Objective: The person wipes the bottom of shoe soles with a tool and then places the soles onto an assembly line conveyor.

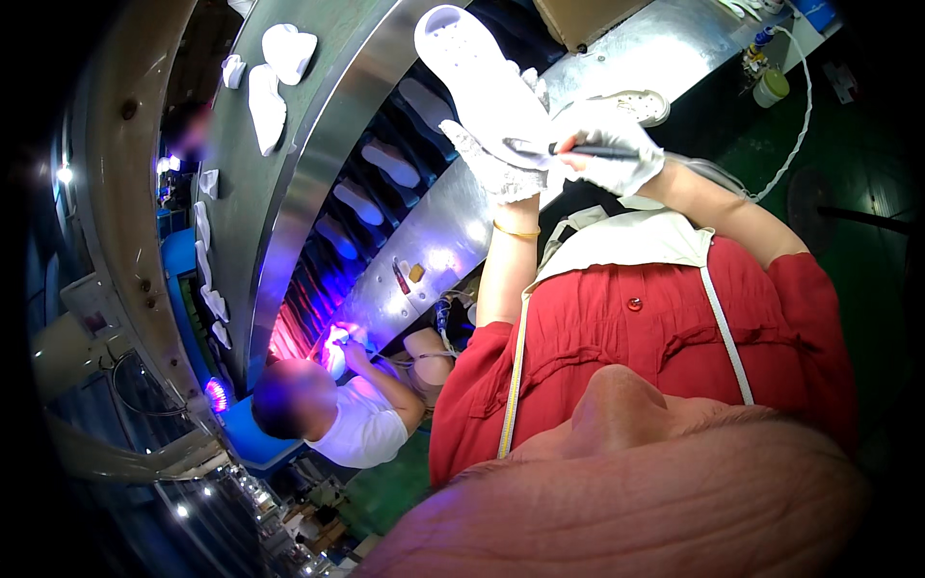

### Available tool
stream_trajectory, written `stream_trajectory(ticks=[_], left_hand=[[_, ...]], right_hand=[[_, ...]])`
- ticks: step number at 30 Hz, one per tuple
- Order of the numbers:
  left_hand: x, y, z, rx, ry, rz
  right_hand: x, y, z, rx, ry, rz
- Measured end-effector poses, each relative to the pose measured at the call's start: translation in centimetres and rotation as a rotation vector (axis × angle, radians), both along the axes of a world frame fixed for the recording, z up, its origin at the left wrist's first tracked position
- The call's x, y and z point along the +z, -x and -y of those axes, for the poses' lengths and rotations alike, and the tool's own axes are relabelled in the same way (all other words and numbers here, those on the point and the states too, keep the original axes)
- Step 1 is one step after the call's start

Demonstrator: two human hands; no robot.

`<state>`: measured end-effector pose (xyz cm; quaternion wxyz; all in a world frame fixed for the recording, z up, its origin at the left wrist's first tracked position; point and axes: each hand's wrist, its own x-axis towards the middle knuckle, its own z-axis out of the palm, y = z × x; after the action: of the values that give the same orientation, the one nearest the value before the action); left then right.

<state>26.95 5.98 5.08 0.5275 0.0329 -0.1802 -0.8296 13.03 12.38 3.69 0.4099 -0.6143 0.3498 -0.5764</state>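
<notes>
My left hand (493, 166), in a white glove, is closed around a white shoe (479, 75) that points up and away over the metal bench. Small holes show at the shoe's far, rounded end. My right hand (617, 164), also gloved with bare fingertips showing, grips a slim brush-like tool (605, 150) with a dark handle. The tool's pale tip lies against the near part of the shoe, beside my left hand; its exact kind is hard to make out. Just beyond my right hand a white clog (641, 106) with holes rests on the bench.
A conveyor belt (236, 144) on the left carries several white shoe parts (267, 108). Shoe pieces (390, 164) sit in a dark rack below it. A co-worker (361, 424) sits at lower left under purple light. A cardboard box (588, 19) and a white hose (802, 116) are at the far side.
</notes>
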Motion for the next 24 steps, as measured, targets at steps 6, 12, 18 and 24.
stream_trajectory(ticks=[6, 12, 18, 24], left_hand=[[0.9, -0.4, 0.0, -0.073, 0.029, -0.061], [2.1, -1.0, 0.2, -0.151, -0.139, -0.104], [1.6, -1.6, 1.7, -0.155, -0.056, -0.035], [3.7, -0.9, 1.5, -0.033, -0.333, 0.091]], right_hand=[[1.7, 1.1, 1.5, 0.207, -0.471, 0.144], [1.1, 1.2, 1.2, 0.113, 0.096, -0.174], [0.8, 1.1, 1.4, 0.121, 0.107, -0.196], [0.6, 1.9, 0.1, 0.368, -0.320, -0.003]])
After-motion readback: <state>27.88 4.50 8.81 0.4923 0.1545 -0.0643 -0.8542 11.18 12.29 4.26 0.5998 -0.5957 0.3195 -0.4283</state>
